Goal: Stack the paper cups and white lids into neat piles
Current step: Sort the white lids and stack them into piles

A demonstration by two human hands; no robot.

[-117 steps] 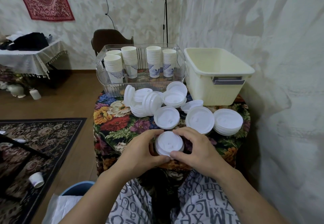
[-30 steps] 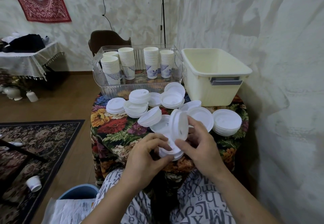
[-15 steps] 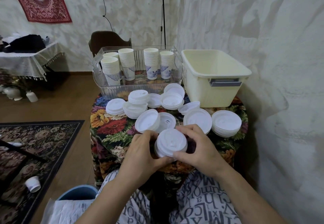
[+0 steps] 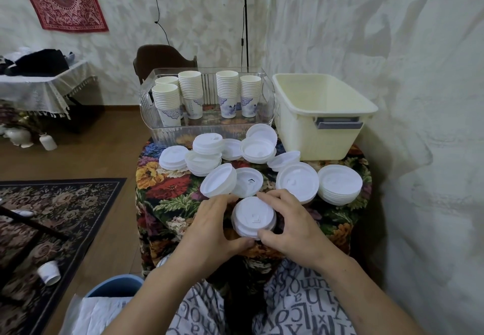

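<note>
Here, in the head view, both of my hands cupped a short pile of lids (image 4: pixel 253 218) at the near edge of the flower-patterned table (image 4: pixel 167 198). My left hand (image 4: pixel 209 226) wrapped its left side, fingers curled round the rim and thumb tucked under the near edge; my right hand (image 4: pixel 290 226) mirrored it, fingertips (image 4: pixel 264 195) on the far rim. Both were grasping the pile, squaring it up as I judged it.

Beyond the pile, the other lids were only half sorted. A tidy stack (image 4: pixel 340 186) sat far right, with a second one (image 4: pixel 297 182) touching it. To the left, one tilted lid (image 4: pixel 218 180) leaned across a flat lid (image 4: pixel 248 181), and more loose heaps (image 4: pixel 205 156) lay toward the clear tray (image 4: pixel 207 130). That tray held the paper cups (image 4: pixel 191 91) already nested in columns. A cream tub (image 4: pixel 324 114) stood far right, and one stray cup (image 4: pixel 48 273) lay on the floor to the left.

The risk, to my mind, was the pile's place: it sat so near the table edge that a squeeze from one side could skew it or tip it toward my lap. A careless reach could also knock the tilted lid and scatter its neighbours.
</note>
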